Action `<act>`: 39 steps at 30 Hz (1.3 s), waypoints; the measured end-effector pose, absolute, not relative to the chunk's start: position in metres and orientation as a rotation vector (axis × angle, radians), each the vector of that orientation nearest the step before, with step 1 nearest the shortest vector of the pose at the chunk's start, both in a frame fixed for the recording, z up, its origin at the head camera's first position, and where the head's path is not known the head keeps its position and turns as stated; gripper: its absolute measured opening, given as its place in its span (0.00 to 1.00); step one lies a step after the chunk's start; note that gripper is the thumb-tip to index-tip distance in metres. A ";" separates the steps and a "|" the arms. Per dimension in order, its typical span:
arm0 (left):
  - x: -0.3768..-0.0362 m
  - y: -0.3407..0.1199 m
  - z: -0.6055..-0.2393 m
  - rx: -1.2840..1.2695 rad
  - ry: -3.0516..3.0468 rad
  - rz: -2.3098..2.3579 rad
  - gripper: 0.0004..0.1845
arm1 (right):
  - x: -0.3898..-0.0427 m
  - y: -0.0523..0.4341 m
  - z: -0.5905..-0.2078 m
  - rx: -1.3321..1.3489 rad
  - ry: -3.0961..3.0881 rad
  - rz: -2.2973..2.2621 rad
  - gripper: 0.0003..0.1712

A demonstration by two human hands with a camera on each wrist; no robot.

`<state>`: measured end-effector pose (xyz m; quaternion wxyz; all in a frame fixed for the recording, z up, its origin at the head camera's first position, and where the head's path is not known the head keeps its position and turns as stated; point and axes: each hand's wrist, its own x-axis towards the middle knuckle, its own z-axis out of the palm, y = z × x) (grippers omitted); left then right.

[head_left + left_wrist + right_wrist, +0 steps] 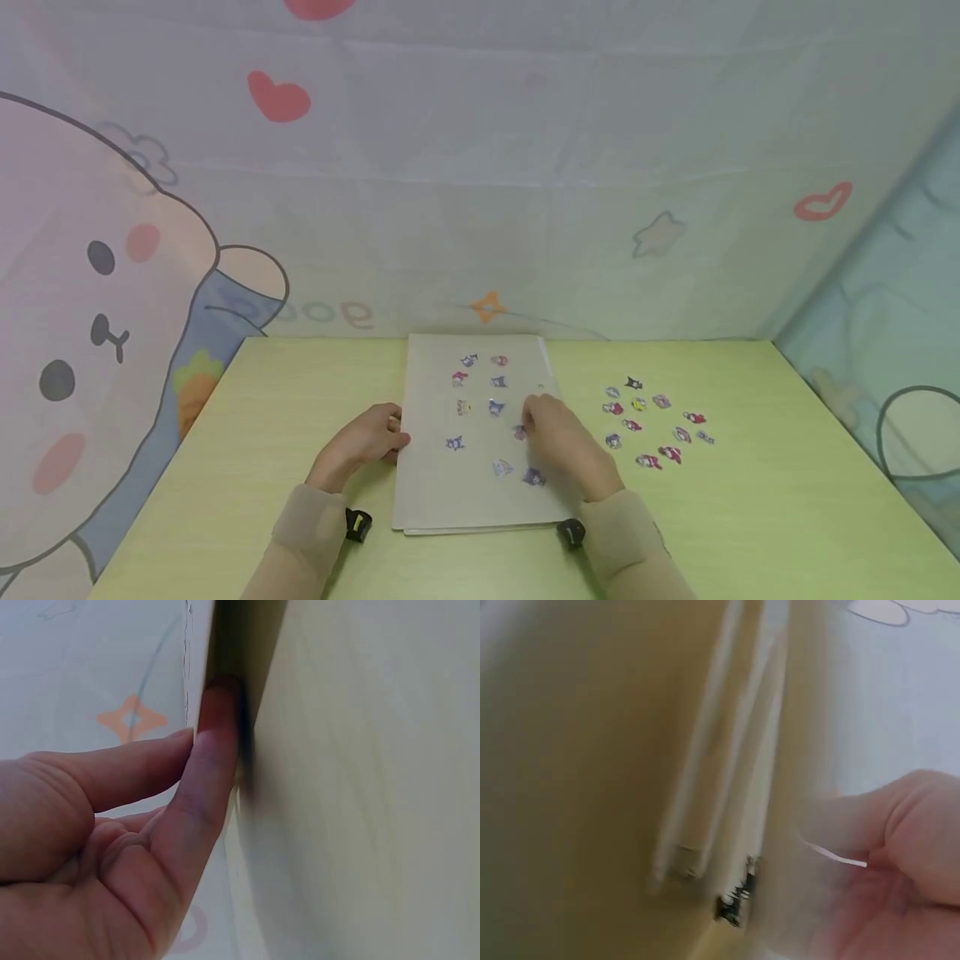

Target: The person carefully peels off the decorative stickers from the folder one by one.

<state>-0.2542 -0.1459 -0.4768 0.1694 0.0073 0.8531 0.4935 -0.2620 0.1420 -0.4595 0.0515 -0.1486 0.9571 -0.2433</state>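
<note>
Two or more white paper sheets (pixel 435 492) lie stacked on the table, with several small cartoon stickers such as a purple one (pixel 455 443) spread over the top sheet. My left hand (pixel 367 435) pinches the left edge of the paper; in the left wrist view the thumb is on its face and a finger (pixel 202 772) is tucked underneath. Over the right part of the sheet, my right hand (pixel 564 437) has its fingers curled, with a pinkish sticker (pixel 520 432) at the fingertips. In the right wrist view a thin white edge (pixel 836 856) shows between thumb and fingers; its picture is hidden.
Several loose stickers, among them a red one (pixel 648 461), lie scattered on the yellow-green table (pixel 787 500) right of the paper. A printed cloth (pixel 465 208) hangs behind the table. Black wrist devices (pixel 358 525) sit below both hands.
</note>
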 end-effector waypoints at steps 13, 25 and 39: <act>-0.254 -0.145 -0.479 0.026 2.420 1.408 0.14 | -0.258 0.189 -0.417 -0.438 2.864 -1.030 0.02; -0.253 -0.147 -0.480 0.030 2.434 1.393 0.13 | -0.256 0.290 -0.410 -0.099 2.918 -1.041 0.08; -0.252 -0.148 -0.480 0.031 2.383 1.439 0.24 | -0.268 0.344 -0.445 0.076 2.768 -0.984 0.08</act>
